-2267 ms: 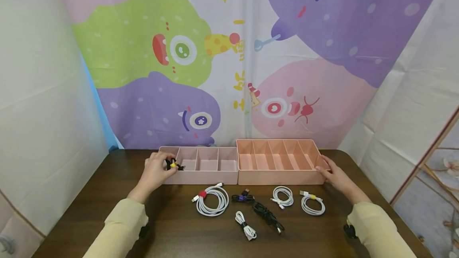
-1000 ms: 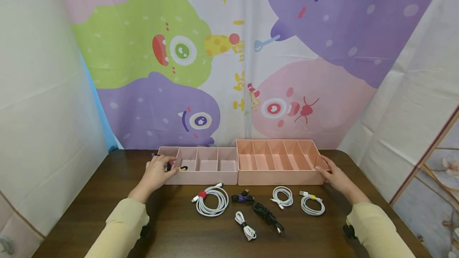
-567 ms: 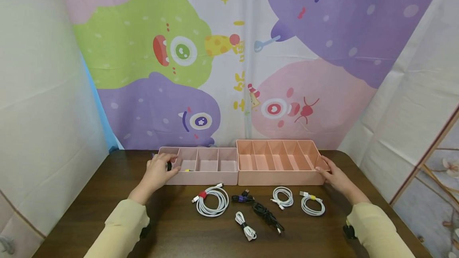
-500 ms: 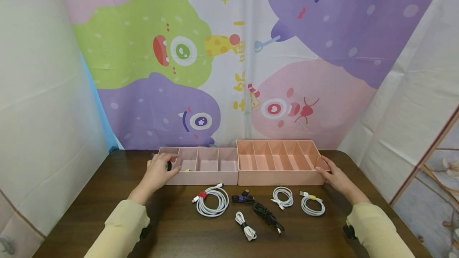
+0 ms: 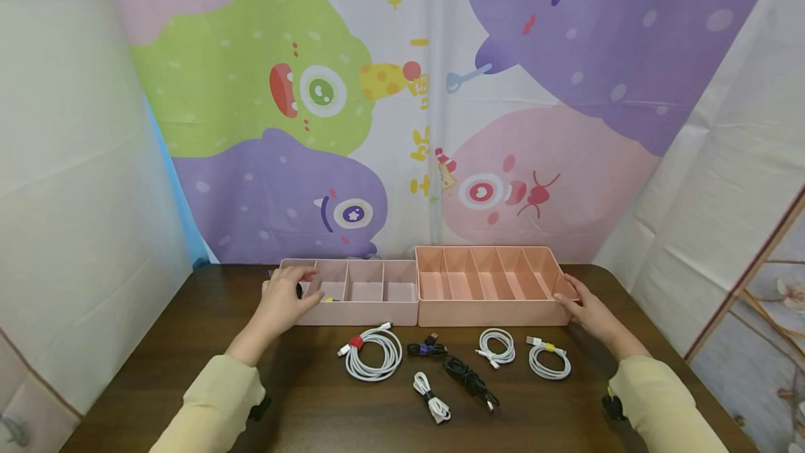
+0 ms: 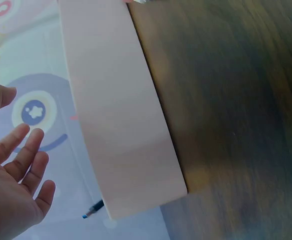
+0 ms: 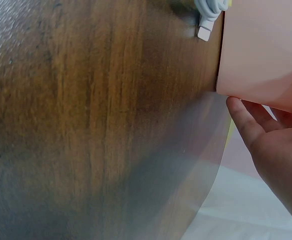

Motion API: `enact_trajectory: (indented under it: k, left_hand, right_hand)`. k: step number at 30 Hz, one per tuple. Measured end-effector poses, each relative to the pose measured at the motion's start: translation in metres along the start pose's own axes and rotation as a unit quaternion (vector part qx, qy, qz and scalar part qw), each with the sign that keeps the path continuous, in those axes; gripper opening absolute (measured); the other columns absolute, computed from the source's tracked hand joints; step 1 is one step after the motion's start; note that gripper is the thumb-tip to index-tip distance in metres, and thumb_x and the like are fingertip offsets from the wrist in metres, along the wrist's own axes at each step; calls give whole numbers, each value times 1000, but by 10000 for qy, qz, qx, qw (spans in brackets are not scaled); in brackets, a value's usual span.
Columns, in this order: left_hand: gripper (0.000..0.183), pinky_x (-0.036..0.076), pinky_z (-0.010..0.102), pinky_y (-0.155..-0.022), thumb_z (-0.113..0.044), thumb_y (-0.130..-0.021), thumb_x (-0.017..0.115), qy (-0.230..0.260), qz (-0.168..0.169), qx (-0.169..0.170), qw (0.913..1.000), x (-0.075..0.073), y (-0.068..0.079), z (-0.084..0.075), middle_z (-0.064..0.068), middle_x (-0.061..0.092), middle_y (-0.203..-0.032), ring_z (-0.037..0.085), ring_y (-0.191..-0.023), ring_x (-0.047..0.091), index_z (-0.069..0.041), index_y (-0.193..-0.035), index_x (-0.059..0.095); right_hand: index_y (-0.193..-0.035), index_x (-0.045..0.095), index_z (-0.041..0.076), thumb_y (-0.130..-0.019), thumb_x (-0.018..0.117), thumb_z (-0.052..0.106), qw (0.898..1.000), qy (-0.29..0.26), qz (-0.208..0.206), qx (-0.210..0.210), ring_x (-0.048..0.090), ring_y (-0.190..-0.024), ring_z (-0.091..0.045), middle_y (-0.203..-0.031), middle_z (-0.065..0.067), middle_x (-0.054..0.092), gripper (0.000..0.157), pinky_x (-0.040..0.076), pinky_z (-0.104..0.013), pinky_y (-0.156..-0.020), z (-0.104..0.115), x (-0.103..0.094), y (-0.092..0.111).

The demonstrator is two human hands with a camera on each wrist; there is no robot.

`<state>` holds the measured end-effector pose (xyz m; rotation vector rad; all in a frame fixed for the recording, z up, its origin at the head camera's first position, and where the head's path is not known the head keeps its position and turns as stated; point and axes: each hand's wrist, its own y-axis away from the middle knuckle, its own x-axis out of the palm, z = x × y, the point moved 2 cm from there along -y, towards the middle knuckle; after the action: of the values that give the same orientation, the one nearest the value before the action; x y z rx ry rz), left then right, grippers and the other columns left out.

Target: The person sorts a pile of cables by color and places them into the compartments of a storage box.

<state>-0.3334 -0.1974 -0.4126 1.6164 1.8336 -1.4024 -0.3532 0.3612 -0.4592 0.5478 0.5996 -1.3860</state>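
Observation:
My left hand point(image 5: 283, 297) hovers at the left end of the pale pink divided box point(image 5: 358, 313), fingers loosely bent and apart, with nothing gripped. Its fingers point(image 6: 33, 145) show bare in the left wrist view. Something black point(image 5: 299, 290) shows beside the hand, and a yellow bit point(image 5: 330, 300) lies in the second compartment. From the box's left end pokes a dark plug with a blue tip point(image 6: 93, 209). My right hand point(image 5: 588, 307) touches the right end of the peach divided box point(image 5: 493, 313) with fingers extended; its fingertips are partly hidden.
In front of the boxes lie a white cable with red tie point(image 5: 374, 355), black cables point(image 5: 468, 377), a white cable with black tie point(image 5: 431, 397), a small white coil point(image 5: 496, 348) and a white cable with yellow tie point(image 5: 549, 360). A cartoon curtain point(image 5: 402, 124) hangs behind.
Earlier my left hand held a black cable with a yellow tie over the pale pink box; it has let go and its fingers have spread slightly. The right hand has not moved.

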Motion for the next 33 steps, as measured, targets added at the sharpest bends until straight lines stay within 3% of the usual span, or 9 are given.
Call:
enact_trajectory:
  k: [6, 13, 22, 28, 33]
  left_hand:
    - [45, 33, 53, -85, -22, -78, 73, 265, 7, 8, 9996, -3, 1, -10, 14, 64, -108, 33, -109, 48, 0, -115, 62]
    - [42, 41, 49, -83, -21, -76, 74, 389, -240, 244, 9987, -4, 4, -21, 12, 65, -104, 32, -105, 50, -2, -112, 64]
    - [39, 39, 49, -86, -15, -73, 76, 598, -473, 555, 9955, -4, 6, -37, 12, 64, -99, 34, -101, 52, -3, -108, 65]
    - [40, 37, 48, -83, -17, -73, 76, 674, -455, 493, 9955, -3, 9, -49, 11, 65, -100, 32, -101, 51, -4, -109, 65]
    - [38, 34, 53, -93, -19, -75, 76, 895, -393, 476, 9941, 0, 11, -58, 13, 65, -103, 35, -107, 49, -6, -109, 64]
  right_hand:
    - [-148, 8, -3, -100, 45, 34, 10000, 16, -9, -36, 46, -117, -48, -137, -38, 32, 72, 47, -53, -89, 0, 0, 0]
    - [-148, 7, -3, -99, 45, 36, 10000, 0, -13, -48, 46, -118, -48, -138, -38, 30, 73, 47, -53, -89, -1, 0, 0]
    - [-149, 5, -1, -99, 45, 40, 9999, 14, 57, 82, 45, -120, -48, -139, -37, 29, 76, 45, -53, -92, 1, 0, 0]
    - [-149, 6, -2, -99, 45, 37, 10000, 8, 30, 21, 45, -119, -48, -139, -37, 30, 74, 46, -53, -91, 0, 0, 0]
    - [-149, 6, -1, -99, 45, 38, 10000, 15, 26, 26, 45, -119, -48, -139, -37, 30, 75, 46, -53, -91, -1, 0, 0]
